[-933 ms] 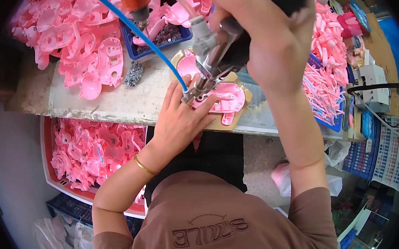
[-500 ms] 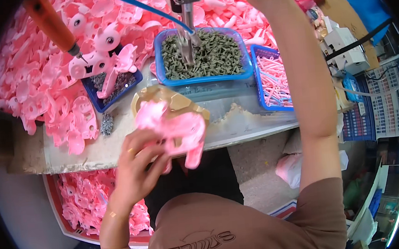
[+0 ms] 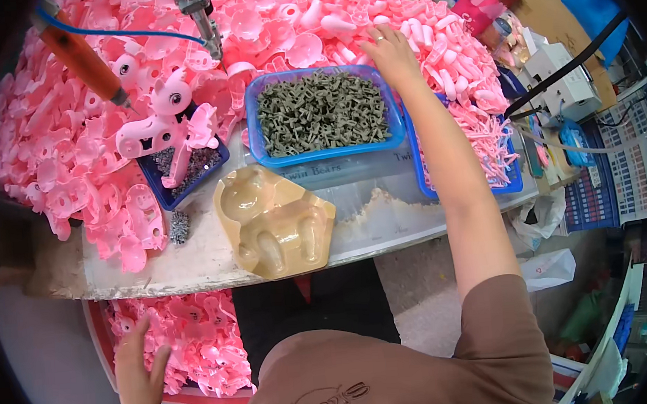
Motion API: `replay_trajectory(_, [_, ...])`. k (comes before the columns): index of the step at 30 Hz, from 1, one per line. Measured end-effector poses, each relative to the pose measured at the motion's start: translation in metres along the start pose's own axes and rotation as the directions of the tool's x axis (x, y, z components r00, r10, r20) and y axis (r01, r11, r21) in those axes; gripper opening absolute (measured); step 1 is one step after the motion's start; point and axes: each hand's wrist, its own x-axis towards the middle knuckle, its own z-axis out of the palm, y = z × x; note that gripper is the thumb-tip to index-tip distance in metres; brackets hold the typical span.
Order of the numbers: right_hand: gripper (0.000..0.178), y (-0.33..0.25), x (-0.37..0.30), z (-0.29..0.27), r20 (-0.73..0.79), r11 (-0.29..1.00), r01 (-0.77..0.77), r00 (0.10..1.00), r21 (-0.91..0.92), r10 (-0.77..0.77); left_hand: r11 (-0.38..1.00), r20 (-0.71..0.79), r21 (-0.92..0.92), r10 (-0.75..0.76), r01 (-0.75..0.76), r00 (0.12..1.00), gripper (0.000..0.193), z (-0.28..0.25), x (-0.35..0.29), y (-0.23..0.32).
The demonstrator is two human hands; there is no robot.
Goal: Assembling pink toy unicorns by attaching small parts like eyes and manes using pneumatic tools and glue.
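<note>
My left hand (image 3: 141, 372) is open with its thumb apart and holds nothing. It hovers by the red-rimmed box (image 3: 103, 348) of pink plastic toy parts (image 3: 196, 326) below the table edge. My right arm stretches far across the table. My right hand (image 3: 394, 56), fingers spread, is at the heap of rounded pink pieces (image 3: 432, 38); contact is hard to judge. A tan moulded holder (image 3: 276, 225) with hollows lies bare at the table's front edge. A partly joined pink toy animal (image 3: 168, 112) rests on a small blue basket (image 3: 158, 181) of screws.
A blue tray (image 3: 253, 124) holds small grey-green parts. Right of it, a blue basket (image 3: 516, 185) contains thin pink pieces. An orange screwdriver (image 3: 80, 58) and a metal tool (image 3: 203, 21) hang above the large pink heap (image 3: 68, 146). A white machine box (image 3: 565, 80) stands at right.
My left hand has let go of the pink body shell and swung down left to the box; the shell is gone from the holder. My right hand has come down onto view. The metal tool shifted left.
</note>
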Motion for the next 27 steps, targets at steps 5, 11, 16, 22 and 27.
replay_trajectory(5, [0.020, 0.008, -0.013, -0.021, -0.110, 0.996, 0.053, 0.993, 0.070, -0.045, 0.982, 0.083, -0.004, 0.188, -0.188, 0.979, 0.048, 0.019, 0.036, 0.034])
replay_trajectory(11, [0.024, -0.009, -0.055, -0.084, 0.042, 0.830, -0.268, 0.958, 0.489, 0.284, 0.775, 0.026, -0.174, 0.621, -0.608, 0.784, 0.045, 0.057, 0.101, 0.089])
replay_trajectory(16, [0.027, -0.104, -0.079, -0.160, 0.202, 0.404, -0.242, 0.969, 0.882, 0.139, 0.710, -0.262, -0.234, 0.612, -0.664, 0.747, 0.057, 0.099, 0.134, 0.157])
replay_trajectory(22, [0.020, -0.134, -0.116, -0.188, 0.352, 0.304, -0.323, 0.935, 0.896, -0.045, 0.673, -0.323, -0.190, 0.644, -0.715, 0.693, 0.055, 0.135, 0.164, 0.181])
replay_trajectory(27, [0.033, -0.078, -0.125, -0.181, 0.616, -0.156, -0.641, 0.766, 0.751, -0.183, 0.663, -0.378, -0.204, 0.625, -0.720, 0.683, 0.034, 0.139, 0.163, 0.166])
